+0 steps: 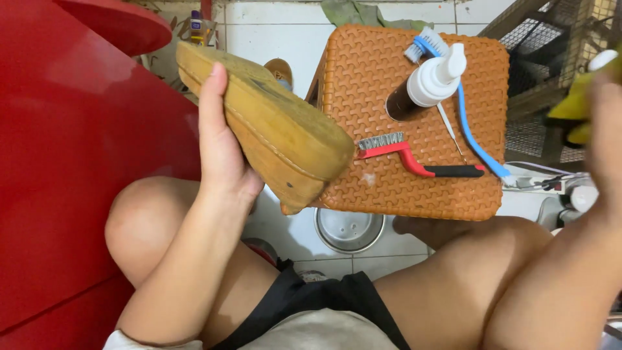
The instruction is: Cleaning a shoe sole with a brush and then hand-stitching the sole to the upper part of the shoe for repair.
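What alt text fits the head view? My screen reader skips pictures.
A seated person's left hand holds up a tan shoe, sole showing, beside an orange woven stool bearing a red wire brush, blue brush and spray bottle. The blurred right hand grips something yellow.

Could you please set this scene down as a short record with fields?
left hand: left hand grips a tan shoe, sole turned up
right hand: right hand at the frame's right edge, blurred, with a yellow cloth at it; grip cannot be told
stool: orange woven stool in front of the knees
on stool: red-handled wire brush, blue brush, brown pump bottle lying on its side
floor: metal bowl on white tiles below the stool
left side: red surface
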